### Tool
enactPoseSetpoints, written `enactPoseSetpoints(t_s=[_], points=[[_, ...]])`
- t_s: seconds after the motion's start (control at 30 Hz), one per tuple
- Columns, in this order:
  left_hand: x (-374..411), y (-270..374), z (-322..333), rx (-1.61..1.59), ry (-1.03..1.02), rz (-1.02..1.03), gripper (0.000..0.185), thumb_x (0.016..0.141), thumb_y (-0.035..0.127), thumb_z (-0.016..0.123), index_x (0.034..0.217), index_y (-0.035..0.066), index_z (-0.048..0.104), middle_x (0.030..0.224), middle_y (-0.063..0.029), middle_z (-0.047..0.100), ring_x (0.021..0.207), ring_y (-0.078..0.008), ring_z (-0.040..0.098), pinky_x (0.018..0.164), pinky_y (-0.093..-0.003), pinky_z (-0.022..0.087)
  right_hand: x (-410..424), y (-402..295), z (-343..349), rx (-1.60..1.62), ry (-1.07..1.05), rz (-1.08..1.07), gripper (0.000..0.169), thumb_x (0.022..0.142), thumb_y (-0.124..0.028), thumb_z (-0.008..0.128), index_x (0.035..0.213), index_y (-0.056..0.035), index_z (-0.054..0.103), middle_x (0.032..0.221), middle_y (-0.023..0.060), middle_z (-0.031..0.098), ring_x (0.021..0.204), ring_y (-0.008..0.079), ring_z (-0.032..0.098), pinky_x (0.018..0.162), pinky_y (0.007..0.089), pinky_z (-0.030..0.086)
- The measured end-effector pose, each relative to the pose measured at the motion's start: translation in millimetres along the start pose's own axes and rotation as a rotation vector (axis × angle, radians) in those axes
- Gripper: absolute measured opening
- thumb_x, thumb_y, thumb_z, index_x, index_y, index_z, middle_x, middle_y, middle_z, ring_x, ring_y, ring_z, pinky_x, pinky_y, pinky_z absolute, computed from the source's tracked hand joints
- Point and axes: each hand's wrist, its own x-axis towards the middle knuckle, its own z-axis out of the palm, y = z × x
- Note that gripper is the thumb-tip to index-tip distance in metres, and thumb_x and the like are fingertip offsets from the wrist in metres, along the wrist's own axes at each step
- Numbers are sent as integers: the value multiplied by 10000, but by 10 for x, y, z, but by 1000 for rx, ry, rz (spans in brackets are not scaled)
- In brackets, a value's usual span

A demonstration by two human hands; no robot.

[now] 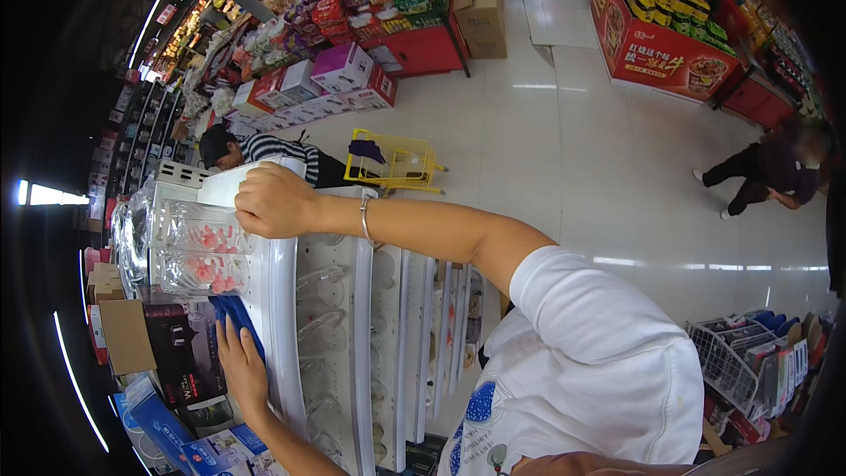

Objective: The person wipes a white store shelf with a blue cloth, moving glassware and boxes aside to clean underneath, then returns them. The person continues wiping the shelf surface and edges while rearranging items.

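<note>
My left hand [243, 370] lies palm down on a folded blue cloth [232, 309], pressing it against the top of a white metal shelf unit [281, 337]. My right hand [276, 201], with a metal bangle on the wrist, is curled into a fist above the same top shelf. Its fingers are at the edge of clear drinking glasses [205, 248] with pink flower decoration. Whether the fist grips a glass is hidden by the fingers. Behind the blue cloth stands a dark wine-glass box [185, 350].
Lower shelves hold glassware [324, 330]. Blue-and-white boxes [218, 446] and a brown cardboard box [127, 337] lie past the left hand. One person [264, 149] bends behind the shelf near a yellow shopping cart [400, 158]. Another person [770, 168] stands on the tiled floor [529, 145].
</note>
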Motion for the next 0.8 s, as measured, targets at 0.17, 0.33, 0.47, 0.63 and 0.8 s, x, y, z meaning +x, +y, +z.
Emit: enactPoseSetpoints(t_s=[0.17, 0.33, 0.47, 0.63, 0.8], points=[[-302, -576, 101, 144, -39, -67, 495, 1056, 315, 376, 1423, -3, 470, 1479, -263, 424, 1367, -435, 388, 1130, -437, 340, -119, 190, 108, -125, -80, -199, 192, 802, -248, 631, 697, -97, 576, 730, 96, 570, 738, 297, 563, 710, 445, 439], [-589, -347, -153, 282, -26, -401, 365, 1005, 305, 470, 1285, 105, 590, 1235, -259, 581, 1113, -468, 583, 918, -522, 494, 16, 160, -80, -109, -98, -67, 201, 810, -212, 636, 666, -79, 593, 683, 100, 587, 708, 316, 575, 666, 445, 428], [-499, -110, -342, 92, 335, -351, 301, 976, 273, 548, 1198, 95, 648, 1217, -232, 574, 1052, -442, 606, 853, -517, 512, 59, 18, -65, -83, -61, -96, 213, 809, -163, 627, 628, -81, 549, 638, 55, 563, 664, 277, 557, 629, 412, 414], [-82, 175, -55, -28, 62, 6, 442, 1020, 361, 423, 1411, 175, 511, 1502, -147, 441, 1349, -429, 411, 1106, -474, 384, 88, 9, -73, -81, -95, -127, 232, 793, -149, 625, 601, -73, 517, 606, 47, 537, 631, 262, 528, 612, 396, 406], [368, -34, 10, 54, 16, -126, 479, 1013, 388, 386, 1450, 216, 478, 1496, -98, 462, 1349, -338, 441, 1072, -479, 423, 69, -2, -85, -59, -36, -131, 244, 778, -143, 622, 583, -75, 493, 590, 60, 519, 618, 273, 515, 598, 405, 402]])
